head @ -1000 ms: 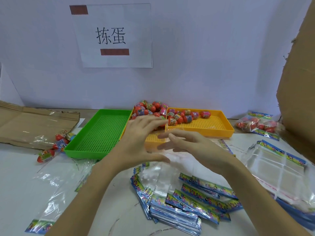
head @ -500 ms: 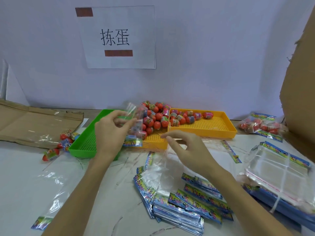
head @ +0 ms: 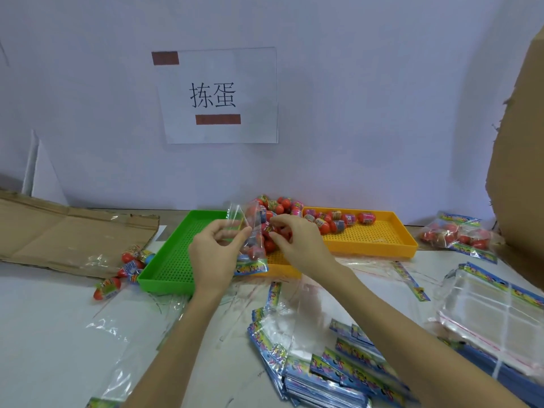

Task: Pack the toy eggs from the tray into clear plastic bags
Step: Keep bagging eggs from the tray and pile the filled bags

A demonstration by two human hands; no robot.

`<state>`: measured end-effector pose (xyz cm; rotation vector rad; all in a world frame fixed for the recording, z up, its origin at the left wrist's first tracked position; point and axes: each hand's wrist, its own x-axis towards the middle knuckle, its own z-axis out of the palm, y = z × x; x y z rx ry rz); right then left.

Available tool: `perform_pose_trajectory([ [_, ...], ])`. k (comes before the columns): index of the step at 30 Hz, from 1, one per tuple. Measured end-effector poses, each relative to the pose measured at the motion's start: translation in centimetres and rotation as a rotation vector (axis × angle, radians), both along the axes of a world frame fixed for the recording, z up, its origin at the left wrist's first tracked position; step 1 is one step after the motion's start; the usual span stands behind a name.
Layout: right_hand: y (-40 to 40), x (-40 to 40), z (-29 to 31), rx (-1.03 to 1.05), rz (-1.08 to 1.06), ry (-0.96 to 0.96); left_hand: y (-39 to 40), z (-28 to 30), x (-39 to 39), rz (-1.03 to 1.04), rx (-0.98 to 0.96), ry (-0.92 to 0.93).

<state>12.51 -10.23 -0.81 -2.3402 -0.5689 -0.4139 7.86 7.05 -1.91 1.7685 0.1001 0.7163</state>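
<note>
Bag upright, long axis vertical, mouth up; left hand pinches it, right hand pinches egg. Sign: 拣蛋.

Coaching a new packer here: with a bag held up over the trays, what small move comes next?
Probably pull the bag's mouth open: the left hand pinches the clear bag upright, the right hand fingers its other edge, beside the toy eggs.

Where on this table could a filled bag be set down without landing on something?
The perforated green plastic tray has a bare floor. The right half of the yellow plastic tray is also bare. Crowded: the pile of red toy eggs, and the printed bag stacks in front.
</note>
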Motion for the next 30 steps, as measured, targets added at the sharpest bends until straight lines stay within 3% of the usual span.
perform_pose_trajectory([
  [6,1.7,2.1,-0.5,-0.035,-0.055,0.022,0.0,0.0,0.2,-0.031,0.03,0.0],
  [13,-1.3,-0.5,-1.4,0.566,-0.12,0.142,-0.8,0.1,0.0,-0.195,-0.033,-0.009],
  [18,-3.9,-3.1,-1.1,0.858,-0.127,0.134,-1.9,0.1,-0.2,-0.357,0.022,0.082],
  [21,-4.9,-4.1,0.0,0.843,-0.138,0.045,-2.5,0.0,-0.5,-0.437,0.112,0.11],
  [25,-5.3,-4.7,1.3,0.788,0.012,0.014,-3.1,-0.1,-0.9,-0.474,0.243,0.077],
  [30,-5.2,-4.9,1.4,0.496,0.091,-0.018,-3.7,0.0,-1.2,-0.491,0.153,0.051],
])
